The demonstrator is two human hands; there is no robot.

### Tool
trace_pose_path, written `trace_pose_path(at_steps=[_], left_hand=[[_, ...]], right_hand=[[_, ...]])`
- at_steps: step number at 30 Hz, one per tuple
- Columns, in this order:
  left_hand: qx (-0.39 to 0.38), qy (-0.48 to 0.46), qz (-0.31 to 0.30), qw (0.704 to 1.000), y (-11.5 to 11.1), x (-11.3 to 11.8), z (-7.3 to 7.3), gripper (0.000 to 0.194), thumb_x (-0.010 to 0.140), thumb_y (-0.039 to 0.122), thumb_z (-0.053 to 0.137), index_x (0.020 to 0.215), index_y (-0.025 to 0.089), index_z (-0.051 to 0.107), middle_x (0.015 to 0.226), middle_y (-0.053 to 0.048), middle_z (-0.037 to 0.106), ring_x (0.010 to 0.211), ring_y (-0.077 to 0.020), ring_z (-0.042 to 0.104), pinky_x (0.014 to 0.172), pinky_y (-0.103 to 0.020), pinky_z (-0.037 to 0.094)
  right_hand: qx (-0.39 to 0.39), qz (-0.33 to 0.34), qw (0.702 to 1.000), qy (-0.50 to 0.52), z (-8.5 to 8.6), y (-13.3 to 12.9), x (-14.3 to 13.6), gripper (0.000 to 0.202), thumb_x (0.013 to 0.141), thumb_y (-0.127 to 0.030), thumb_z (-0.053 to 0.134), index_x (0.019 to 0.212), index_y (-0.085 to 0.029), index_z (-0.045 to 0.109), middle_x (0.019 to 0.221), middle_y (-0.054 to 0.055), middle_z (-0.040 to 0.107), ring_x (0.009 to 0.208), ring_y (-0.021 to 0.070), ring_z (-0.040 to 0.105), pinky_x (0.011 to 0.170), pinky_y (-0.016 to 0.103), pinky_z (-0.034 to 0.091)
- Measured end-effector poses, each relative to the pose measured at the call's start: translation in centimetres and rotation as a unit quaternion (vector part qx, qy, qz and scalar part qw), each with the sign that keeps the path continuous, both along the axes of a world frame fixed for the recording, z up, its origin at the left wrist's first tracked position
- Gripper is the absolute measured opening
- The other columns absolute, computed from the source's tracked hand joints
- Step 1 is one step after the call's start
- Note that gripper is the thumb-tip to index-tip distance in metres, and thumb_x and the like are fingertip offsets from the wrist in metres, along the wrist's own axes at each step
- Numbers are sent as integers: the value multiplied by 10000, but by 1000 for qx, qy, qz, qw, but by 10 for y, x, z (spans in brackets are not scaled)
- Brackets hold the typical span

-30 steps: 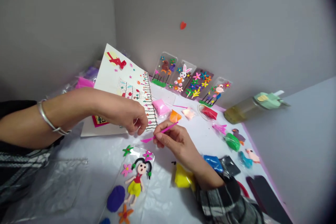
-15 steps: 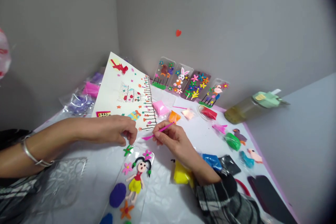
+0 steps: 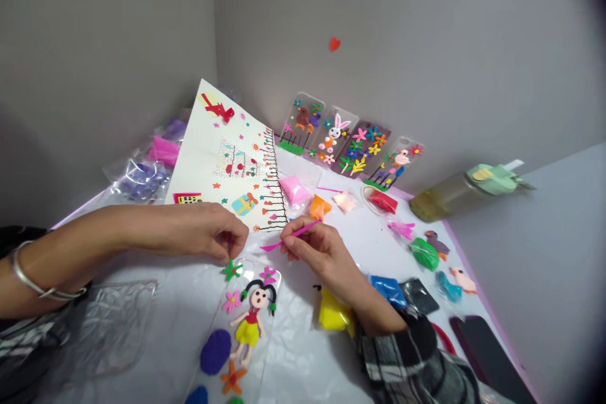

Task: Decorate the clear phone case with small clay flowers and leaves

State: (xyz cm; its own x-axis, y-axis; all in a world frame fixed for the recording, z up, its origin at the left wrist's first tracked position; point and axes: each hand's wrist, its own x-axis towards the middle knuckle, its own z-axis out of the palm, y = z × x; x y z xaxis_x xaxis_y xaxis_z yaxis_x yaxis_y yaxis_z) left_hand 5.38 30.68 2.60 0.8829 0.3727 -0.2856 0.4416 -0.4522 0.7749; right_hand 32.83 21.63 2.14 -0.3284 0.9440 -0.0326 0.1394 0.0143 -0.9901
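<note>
A clear phone case [image 3: 273, 328] lies at the lower middle, bearing a clay girl figure [image 3: 250, 322], pink flowers, an orange flower [image 3: 231, 379] and purple and blue pieces. At its top left corner is a green clay flower [image 3: 231, 270]. The bent fingertips of my left hand [image 3: 208, 231] touch or nearly touch this flower; whatever they may pinch is hidden. My right hand [image 3: 317, 249] grips a thin pink tool [image 3: 272, 246], its flat tip pointing left above the white tabletop.
A drawn card [image 3: 199, 158] stands behind my hands. Decorated cases [image 3: 362, 146] lean on the wall. Clay packets, a yellow one [image 3: 334, 312] included, lie around my right arm. A bottle [image 3: 464, 189] and dark phone [image 3: 487, 353] are at right, another clear case [image 3: 123, 328] at left.
The view has shifted slightly, moving most things a little right and the background up. My left fingers look drawn closer together, nearer the green flower. The pink tool stays in my right hand.
</note>
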Motion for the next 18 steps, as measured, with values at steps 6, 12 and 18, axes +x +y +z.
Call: trace_pose_path(at_steps=[6, 12, 18], left_hand=[[-91, 42, 18, 995, -7, 7, 17, 94, 807, 200, 688, 893, 235, 672, 855, -27, 700, 828, -242, 648, 725, -295, 477], [-101, 41, 12, 994, -10, 8, 26, 22, 868, 251, 671, 873, 231, 674, 825, -10, 668, 775, -210, 602, 689, -267, 445], [-77, 30, 6, 997, -10, 6, 22, 90, 961, 267, 631, 965, 231, 713, 882, -23, 719, 779, -205, 617, 692, -256, 457]], right_hand=[[-3, -6, 1000, 3, -2, 0, 1, 221, 1020, -406, 794, 929, -217, 727, 876, -1, 697, 716, 145, 607, 685, 295, 493], [-8, -6, 1000, 5, -3, 0, 1, 229, 998, -421, 807, 920, -220, 727, 892, 9, 706, 748, 159, 626, 688, 298, 502], [-3, -2, 1000, -4, -4, 0, 1, 196, 1011, -390, 776, 924, -221, 728, 887, 5, 701, 754, 161, 611, 697, 304, 480]])
